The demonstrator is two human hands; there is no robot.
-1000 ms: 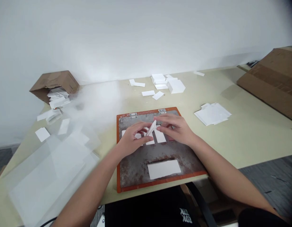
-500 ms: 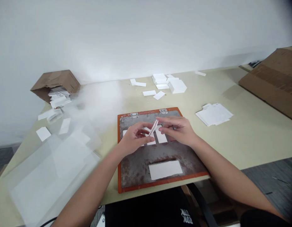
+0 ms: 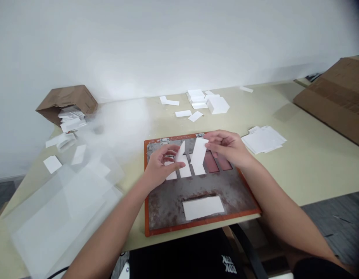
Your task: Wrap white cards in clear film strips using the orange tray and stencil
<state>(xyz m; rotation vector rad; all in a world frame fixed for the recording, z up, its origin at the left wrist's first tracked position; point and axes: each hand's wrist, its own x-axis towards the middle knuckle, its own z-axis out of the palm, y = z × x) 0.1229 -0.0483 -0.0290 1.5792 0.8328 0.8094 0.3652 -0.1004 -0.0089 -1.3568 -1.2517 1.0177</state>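
My right hand [image 3: 226, 146] pinches a white card [image 3: 199, 150] by its upper right edge, tilted above the slots of a dark metal plate [image 3: 168, 199] with an orange border. Between the fingers and thumb of my left hand [image 3: 162, 164] is another white card [image 3: 181, 152], held upright on edge; whether it is one card or a few I cannot tell. Below the hands, white cards [image 3: 185, 170] fill the left slots. Two slots at the right show a reddish base [image 3: 211, 162]. A wide white card [image 3: 203, 208] lies in the plate's front recess.
At the far left a cardboard box [image 3: 67, 99] spills white cards. Clear sheets [image 3: 63, 209] cover the table's left side. White card stacks [image 3: 218, 105] stand by the wall, and a loose white pile [image 3: 264, 139] lies to the right. A large cardboard box [image 3: 336, 97] rests far right.
The white cards held together between both hands have come apart. My right hand has drawn one up and to the right, uncovering the reddish slots; my left hand keeps the other.
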